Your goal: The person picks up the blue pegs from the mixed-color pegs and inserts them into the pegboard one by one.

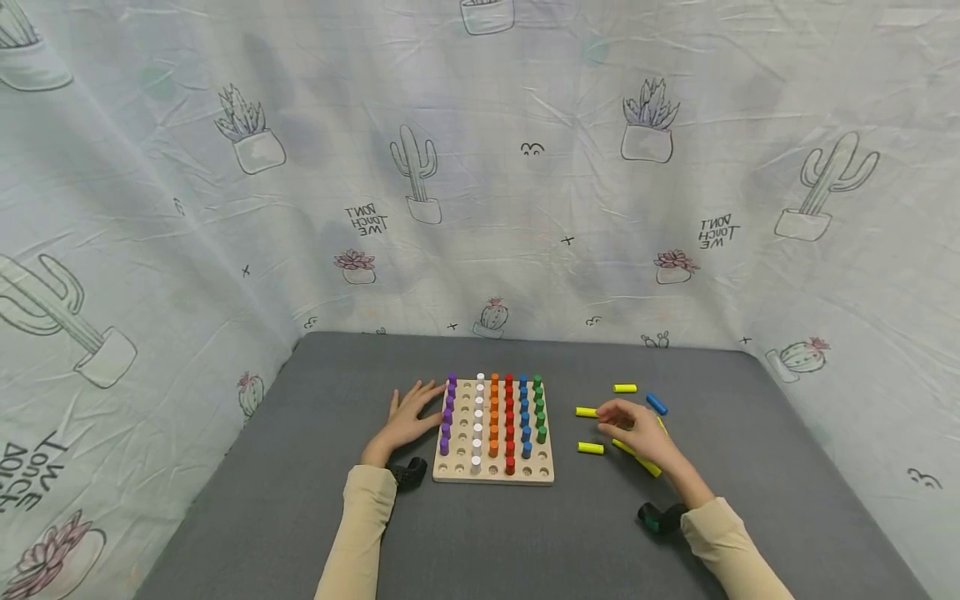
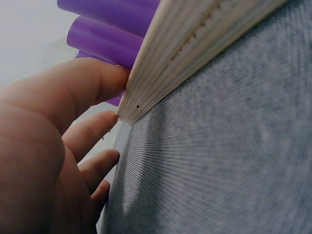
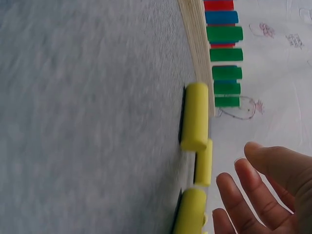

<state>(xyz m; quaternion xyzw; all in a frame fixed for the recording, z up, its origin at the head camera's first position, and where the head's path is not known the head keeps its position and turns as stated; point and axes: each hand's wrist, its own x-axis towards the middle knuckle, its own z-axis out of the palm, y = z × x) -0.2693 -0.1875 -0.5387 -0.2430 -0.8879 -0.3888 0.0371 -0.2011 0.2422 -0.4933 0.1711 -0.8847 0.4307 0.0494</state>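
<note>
A wooden pegboard (image 1: 491,480) lies on the table with columns of purple pegs (image 1: 445,431), white pegs (image 1: 477,416), orange, red, blue and green pegs standing in its holes. My left hand (image 1: 407,418) is at the board's left side; in the left wrist view its thumb touches the board's edge beside the purple pegs, fingers extended. To the right, my right hand (image 1: 636,428) hovers over loose yellow pegs (image 1: 590,448). Its fingers are loosely bent and spread apart, holding nothing in the right wrist view, with a yellow peg (image 3: 195,117) lying near the fingertips.
One loose blue peg (image 1: 657,404) lies beyond the right hand, near another yellow peg (image 1: 625,388). One column of the board shows bare holes (image 1: 464,409). Behind the grey table (image 1: 480,542) hangs a white cloth (image 1: 525,192) printed with cacti.
</note>
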